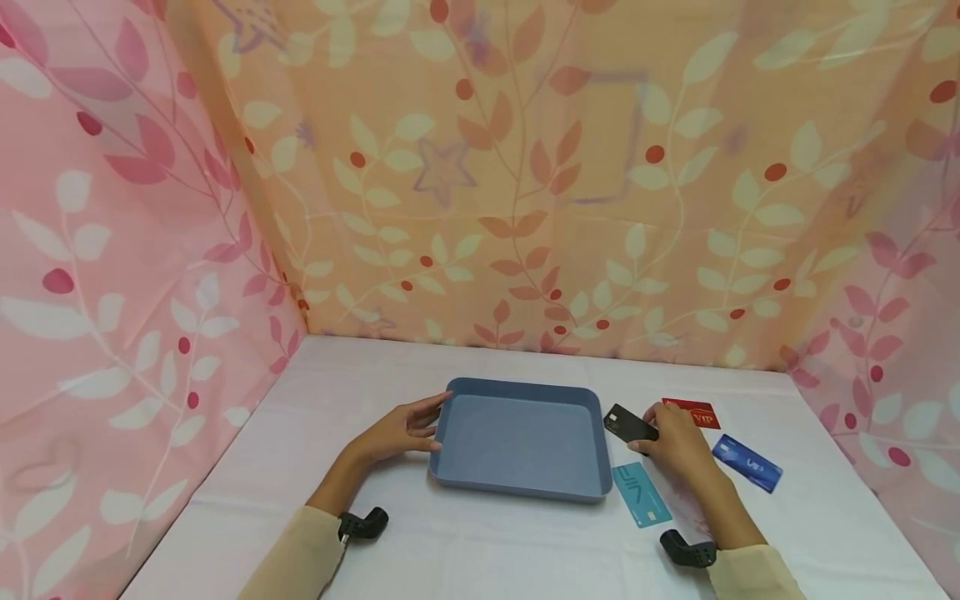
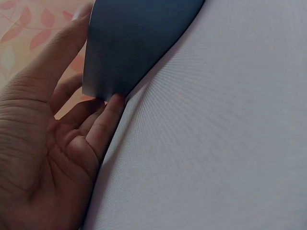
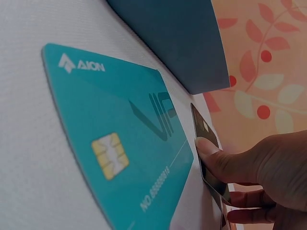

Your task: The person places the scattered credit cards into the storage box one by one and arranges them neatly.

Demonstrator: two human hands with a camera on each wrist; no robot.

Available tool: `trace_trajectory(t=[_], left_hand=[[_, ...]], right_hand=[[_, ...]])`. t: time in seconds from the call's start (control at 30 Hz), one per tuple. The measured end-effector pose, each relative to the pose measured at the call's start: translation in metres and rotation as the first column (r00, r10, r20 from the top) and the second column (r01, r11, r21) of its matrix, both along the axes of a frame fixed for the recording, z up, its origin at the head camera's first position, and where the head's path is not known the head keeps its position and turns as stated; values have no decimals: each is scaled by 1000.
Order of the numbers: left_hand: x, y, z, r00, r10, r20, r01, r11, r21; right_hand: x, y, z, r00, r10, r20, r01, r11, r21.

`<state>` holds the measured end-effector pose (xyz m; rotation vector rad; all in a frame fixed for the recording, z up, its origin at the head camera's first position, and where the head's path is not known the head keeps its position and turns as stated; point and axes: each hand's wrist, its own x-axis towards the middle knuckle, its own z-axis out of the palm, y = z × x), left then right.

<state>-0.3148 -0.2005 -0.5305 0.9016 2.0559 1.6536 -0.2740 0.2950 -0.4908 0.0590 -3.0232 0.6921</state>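
A blue-grey rectangular tray [image 1: 525, 442] lies on the white table, with nothing in it. My left hand [image 1: 401, 432] touches the tray's left side; in the left wrist view its fingers rest against the outer wall and the thumb lies along the rim. To the right of the tray, my right hand [image 1: 675, 437] pinches a black card [image 1: 628, 423] between thumb and fingers. In the right wrist view the black card [image 3: 205, 128] is tilted near the tray's corner. A teal VIP card [image 1: 641, 494] lies flat just below that hand.
Behind my right hand lies a red VIP card [image 1: 701, 413], partly covered by the fingers. A blue VIP card [image 1: 747, 462] sits farther right. Patterned cloth walls [image 1: 480, 167] enclose the white tabletop [image 1: 480, 546] at the back and sides.
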Motion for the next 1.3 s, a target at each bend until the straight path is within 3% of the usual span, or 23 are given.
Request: trace_trajectory(t=[0.33,0.8,1.3], left_hand=[[-1,-2,-1,1000,-16,1,16,1000,0],[-2,0,-1,1000,-12,6,12,1000,-7],[-1,-1,1,1000,-6,-2,6,1000,-15]], right_hand=[[-3,1,2,998,-22,53,23,999,-26],[0,2,9,998,-12,55,14,999,-36],[1,3,13,999,31,-9,-31,999,-41]])
